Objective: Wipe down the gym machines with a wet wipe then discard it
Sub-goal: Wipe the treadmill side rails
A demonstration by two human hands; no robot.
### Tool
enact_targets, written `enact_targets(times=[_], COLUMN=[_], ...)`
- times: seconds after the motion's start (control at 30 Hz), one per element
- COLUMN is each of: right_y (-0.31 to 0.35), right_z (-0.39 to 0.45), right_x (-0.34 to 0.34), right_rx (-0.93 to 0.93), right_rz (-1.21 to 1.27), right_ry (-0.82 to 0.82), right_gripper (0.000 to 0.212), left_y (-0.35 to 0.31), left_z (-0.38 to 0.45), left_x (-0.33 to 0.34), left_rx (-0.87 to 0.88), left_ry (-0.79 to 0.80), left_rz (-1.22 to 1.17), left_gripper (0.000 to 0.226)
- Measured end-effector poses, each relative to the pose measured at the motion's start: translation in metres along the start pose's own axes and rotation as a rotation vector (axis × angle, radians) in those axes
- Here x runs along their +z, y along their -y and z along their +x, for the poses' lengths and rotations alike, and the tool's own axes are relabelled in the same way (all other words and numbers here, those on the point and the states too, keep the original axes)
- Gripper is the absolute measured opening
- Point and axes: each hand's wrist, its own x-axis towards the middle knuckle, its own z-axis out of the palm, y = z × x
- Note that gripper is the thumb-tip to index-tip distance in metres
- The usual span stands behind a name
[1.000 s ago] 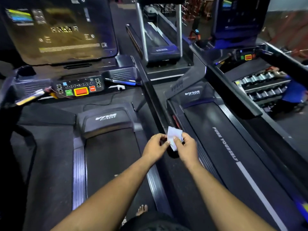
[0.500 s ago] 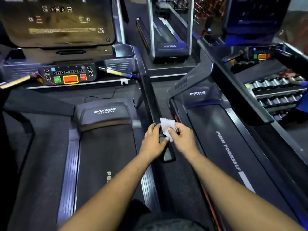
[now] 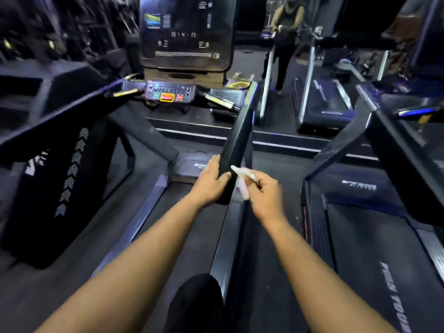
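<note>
L hand (image 3: 211, 177) was on the near end of the treadmill's right handrail (image 3: 236, 145), fingers laid up along its left face, thumb hooked across the top; it gripped the rail. R hand (image 3: 265, 192) sat just right of that rail end, fingers curled in, pinching the wet wipe (image 3: 241, 180). Wipe was white, bunched & crumpled; its top corner touched the rail's right edge near the L thumb, its lower tail hung below the R fingers. Both forearms reached in from the bottom edge of the view.

Handrail was black, ran from the hands up toward the console (image 3: 168, 93) at top-centre. Console had a row of small buttons, w/ a green key, a big red-orange key framed in yellow & a smaller red key beneath. Above it stood a dark screen (image 3: 186, 32) w/ faint icons and a blue-green tile at upper left. Treadmill belt (image 3: 189, 227) lay under the L forearm, w/ grey side strips on each edge. A second treadmill (image 3: 374, 236) stood to the right, white lettering on its belt at the bottom-right corner, too blurred to read in full. Left handrail panel (image 3: 69, 164) showed a column of dotted arrow marks. Mirror at top right reflected a person (image 3: 286, 32) in dark clothes. A dark knee (image 3: 195, 301) showed at bottom centre.
</note>
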Motion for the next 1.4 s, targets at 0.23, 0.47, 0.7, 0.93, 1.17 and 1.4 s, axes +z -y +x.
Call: enact_targets(times=[0.23, 0.47, 0.7, 0.93, 1.17, 1.4], right_y=[-0.023, -0.016, -0.054, -0.056, -0.054, -0.077], right_z=[-0.018, -0.040, -0.051, -0.056, 0.002, -0.042], right_x=[-0.006, 0.074, 0.089, 0.085, 0.080, 0.064], right_rx=[0.161, 0.045, -0.012, -0.148, -0.065, -0.214], right_rz=[-0.104, 0.189, 0.231, 0.243, 0.168, 0.152], right_ry=[-0.038, 0.086, 0.186, 0.258, 0.331, 0.520], right_gripper=[0.021, 0.052, 0.104, 0.111, 0.125, 0.115], left_y=[-0.026, -0.005, 0.000, 0.012, 0.016, 0.005], left_z=[-0.017, 0.000, 0.006, 0.010, 0.012, 0.009], left_x=[0.001, 0.005, 0.008, 0.009, 0.009, 0.012], left_rx=[-0.071, -0.121, -0.082, -0.013, -0.036, -0.093], left_ry=[-0.061, -0.101, -0.113, -0.095, -0.096, -0.118], left_rz=[0.006, -0.220, -0.173, -0.048, 0.115, 0.192], left_gripper=[0.063, 0.065, 0.065, 0.067, 0.063, 0.069])
